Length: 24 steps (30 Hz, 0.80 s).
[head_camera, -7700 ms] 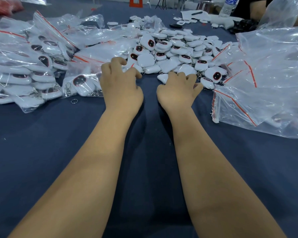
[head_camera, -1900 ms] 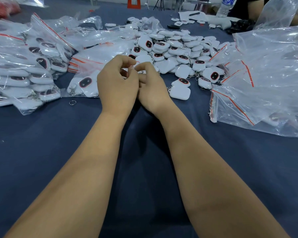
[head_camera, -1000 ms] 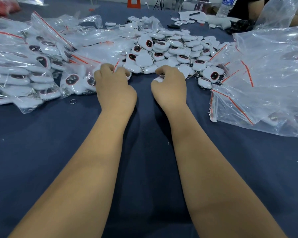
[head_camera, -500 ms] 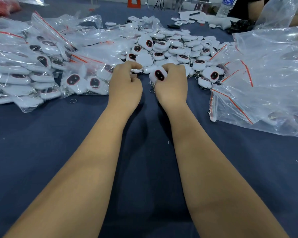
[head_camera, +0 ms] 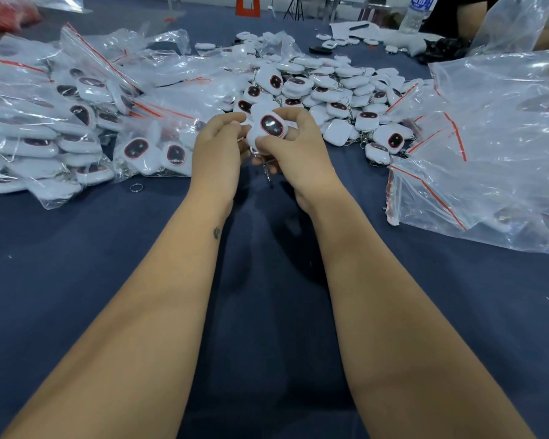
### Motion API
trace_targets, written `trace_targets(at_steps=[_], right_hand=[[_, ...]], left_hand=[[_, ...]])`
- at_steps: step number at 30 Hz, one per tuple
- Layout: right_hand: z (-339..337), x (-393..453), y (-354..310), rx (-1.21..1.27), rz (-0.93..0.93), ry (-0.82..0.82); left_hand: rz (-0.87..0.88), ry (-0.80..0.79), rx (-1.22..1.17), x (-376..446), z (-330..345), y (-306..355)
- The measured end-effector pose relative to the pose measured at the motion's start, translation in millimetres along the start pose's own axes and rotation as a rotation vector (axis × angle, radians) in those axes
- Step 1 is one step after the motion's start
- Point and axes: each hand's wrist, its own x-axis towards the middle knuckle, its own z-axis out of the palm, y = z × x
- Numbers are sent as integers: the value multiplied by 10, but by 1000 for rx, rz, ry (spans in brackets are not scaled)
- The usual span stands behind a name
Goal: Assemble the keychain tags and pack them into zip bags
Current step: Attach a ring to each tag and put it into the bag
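A white keychain tag [head_camera: 268,128] with a dark, red-rimmed oval face is raised above the blue table [head_camera: 76,264]. My right hand [head_camera: 293,153] grips it from the right and below, its thumb on the lower edge. My left hand [head_camera: 217,153] pinches the tag's left edge with curled fingers. A short metal chain [head_camera: 267,171] dangles beneath the tag between my hands. Behind them lies a heap of loose tags [head_camera: 327,93]. A filled zip bag [head_camera: 152,150] holding tags sits just left of my left hand.
Several filled zip bags [head_camera: 45,122] are stacked at the left. Empty zip bags [head_camera: 495,153] with red strips pile up at the right. A loose key ring [head_camera: 137,187] lies on the cloth. A water bottle [head_camera: 417,11] and another person's arm [head_camera: 471,14] are at the far right.
Both hands have lifted the tag off the table and drawn together around it. Its dark face now points up toward me and the chain hangs free.
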Motion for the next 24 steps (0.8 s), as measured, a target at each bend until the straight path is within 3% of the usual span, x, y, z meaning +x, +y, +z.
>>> trace_targets(at_steps=[8,24], right_hand=[[37,-10,61,-185,-55,-49],[18,24,42,-199,2,-33]], left_hand=[[41,-97,170,-35,9,-21],[91,-162,278,-22,-9,-77]])
